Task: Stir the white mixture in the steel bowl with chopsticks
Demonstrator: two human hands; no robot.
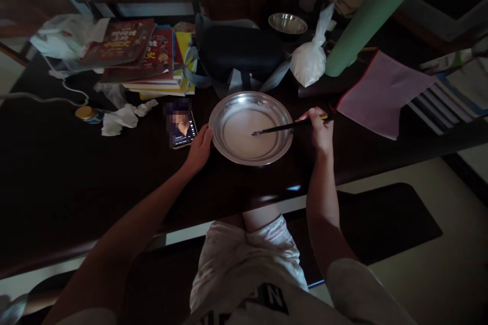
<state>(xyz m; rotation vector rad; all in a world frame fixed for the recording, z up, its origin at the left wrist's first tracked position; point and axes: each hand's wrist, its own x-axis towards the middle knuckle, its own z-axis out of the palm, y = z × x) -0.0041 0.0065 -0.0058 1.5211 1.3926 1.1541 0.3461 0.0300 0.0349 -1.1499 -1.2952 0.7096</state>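
A round metal plate point(282, 142) with a pale white mixture in it sits on the dark table point(76, 183). My left hand point(199, 150) rests against the plate's left rim, fingers curled on its edge. My right hand point(319, 129) grips dark chopsticks point(284, 127) at their right end. Their tips reach left into the mixture near the plate's middle.
A phone point(182, 129) lies just left of the plate, with crumpled tissue point(122, 117) and a stack of books point(148, 61) beyond. Behind the plate are a dark case point(236, 51), a white plastic bag point(310, 61), a small metal bowl point(287, 24), a green bottle point(366, 20) and a pink cloth point(381, 91).
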